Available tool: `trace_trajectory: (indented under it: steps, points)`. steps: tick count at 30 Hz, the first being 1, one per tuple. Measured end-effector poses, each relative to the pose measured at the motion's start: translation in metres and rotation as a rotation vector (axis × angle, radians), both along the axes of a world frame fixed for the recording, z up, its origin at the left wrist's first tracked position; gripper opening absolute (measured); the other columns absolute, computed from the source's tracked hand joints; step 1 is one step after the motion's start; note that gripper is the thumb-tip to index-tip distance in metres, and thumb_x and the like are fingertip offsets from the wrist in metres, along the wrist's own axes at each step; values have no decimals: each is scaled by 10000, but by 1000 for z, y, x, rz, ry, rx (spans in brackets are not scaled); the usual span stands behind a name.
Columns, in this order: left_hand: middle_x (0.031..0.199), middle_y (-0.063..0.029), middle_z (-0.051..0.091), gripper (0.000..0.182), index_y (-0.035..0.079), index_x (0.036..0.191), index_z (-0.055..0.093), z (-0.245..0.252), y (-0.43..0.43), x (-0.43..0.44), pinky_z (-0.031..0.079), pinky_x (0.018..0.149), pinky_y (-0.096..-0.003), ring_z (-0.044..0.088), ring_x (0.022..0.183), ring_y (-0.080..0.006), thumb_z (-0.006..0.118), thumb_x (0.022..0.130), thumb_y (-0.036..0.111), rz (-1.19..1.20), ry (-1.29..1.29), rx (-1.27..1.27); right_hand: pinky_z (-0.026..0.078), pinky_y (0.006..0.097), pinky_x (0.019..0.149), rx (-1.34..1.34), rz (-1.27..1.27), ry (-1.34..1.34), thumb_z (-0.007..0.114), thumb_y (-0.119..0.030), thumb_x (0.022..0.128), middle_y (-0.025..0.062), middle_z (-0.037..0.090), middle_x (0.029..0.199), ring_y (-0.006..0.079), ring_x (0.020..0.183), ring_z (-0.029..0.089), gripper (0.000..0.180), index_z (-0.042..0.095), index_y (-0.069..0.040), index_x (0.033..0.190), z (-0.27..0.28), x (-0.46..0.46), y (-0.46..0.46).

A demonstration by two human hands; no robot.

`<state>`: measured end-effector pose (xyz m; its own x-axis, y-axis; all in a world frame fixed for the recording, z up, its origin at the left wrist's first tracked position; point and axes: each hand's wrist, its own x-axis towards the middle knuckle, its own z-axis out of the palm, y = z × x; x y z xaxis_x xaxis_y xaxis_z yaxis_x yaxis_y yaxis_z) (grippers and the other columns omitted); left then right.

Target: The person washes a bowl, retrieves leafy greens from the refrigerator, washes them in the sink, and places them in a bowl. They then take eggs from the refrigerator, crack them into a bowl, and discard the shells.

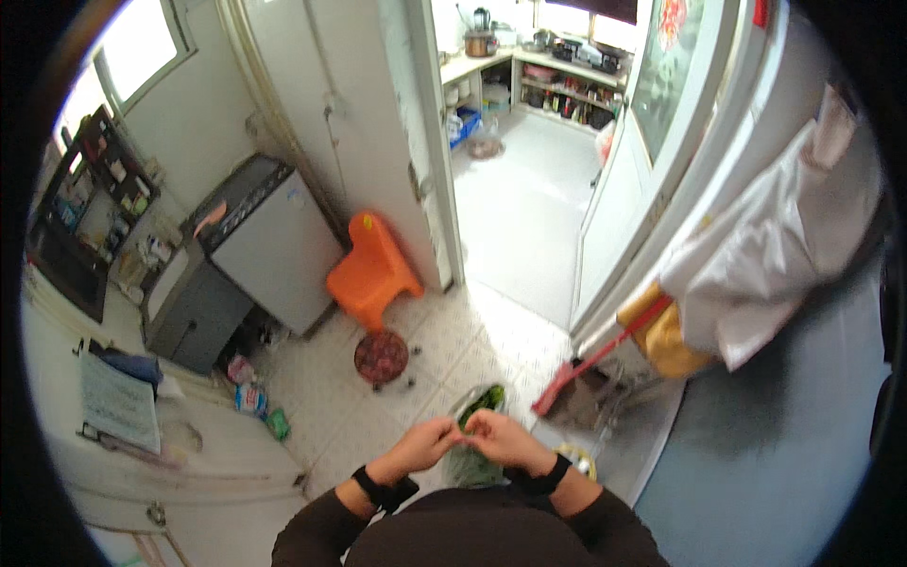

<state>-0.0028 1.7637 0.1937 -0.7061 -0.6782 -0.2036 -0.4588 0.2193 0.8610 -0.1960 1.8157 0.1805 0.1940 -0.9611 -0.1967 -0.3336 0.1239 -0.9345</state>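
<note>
My left hand (430, 444) and my right hand (500, 441) meet in front of my body, thumbs and fingertips pinched close together. Directly beneath them is a clear plastic bag (476, 469) with green leafy vegetables (489, 401) showing at its far end. The hands cover the bag's middle. Whether the fingers grip its film or some small piece is too blurred to tell. Dark bands circle both wrists.
An orange plastic chair (372, 273) stands by a grey washing machine (283, 248), with a round dark-red stool (381, 356) nearer me. A red-handled broom (567, 386) lies right of the bag. Beyond an open door (623, 227) is a kitchen counter (521, 55). Packages (251, 400) sit left.
</note>
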Motion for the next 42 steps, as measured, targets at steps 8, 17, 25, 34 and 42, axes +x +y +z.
trace_trajectory:
  steps: [8, 17, 25, 34, 42]
  points:
    - [633, -142, 592, 448, 70, 741, 645, 12, -168, -108, 435, 537, -409, 582, 624, -350, 694, 786, 514, -328, -338, -255, 503, 422, 698, 36, 463, 266, 647, -261, 805, 182, 673, 828, 355, 761, 640, 252, 703, -45, 921, 8, -119, -181]
    - [635, -125, 616, 256, 54, 799, 714, -9, -368, -205, 448, 529, -338, 594, 564, -269, 751, 796, 308, -311, 37, -50, 483, 395, 638, -7, 320, 143, 637, -253, 843, 157, 631, 763, 342, 724, 616, 228, 704, -37, 871, 19, -231, -346]
    - [607, -34, 603, 160, 27, 812, 699, -15, -586, -329, 431, 533, -246, 514, 566, -70, 697, 862, 180, -91, 314, 151, 447, 321, 591, -138, -21, 81, 658, -149, 859, 91, 598, 719, 209, 646, 565, 135, 699, -23, 888, 45, -360, -523]
    - [686, -69, 615, 91, 14, 833, 652, 9, -760, -424, 436, 554, -259, 536, 592, -114, 644, 879, 91, 103, 415, -160, 464, 345, 536, -379, -91, 223, 691, -182, 824, 95, 652, 718, 286, 629, 613, 122, 712, -67, 858, 56, -429, -735]
    - [684, 54, 527, 171, 23, 838, 612, -14, -908, -490, 363, 537, -208, 424, 613, -31, 605, 940, 160, 646, 552, -25, 420, 243, 533, -320, 31, -45, 681, -104, 856, 72, 643, 675, 101, 592, 560, 106, 708, -17, 912, 27, -508, -947]
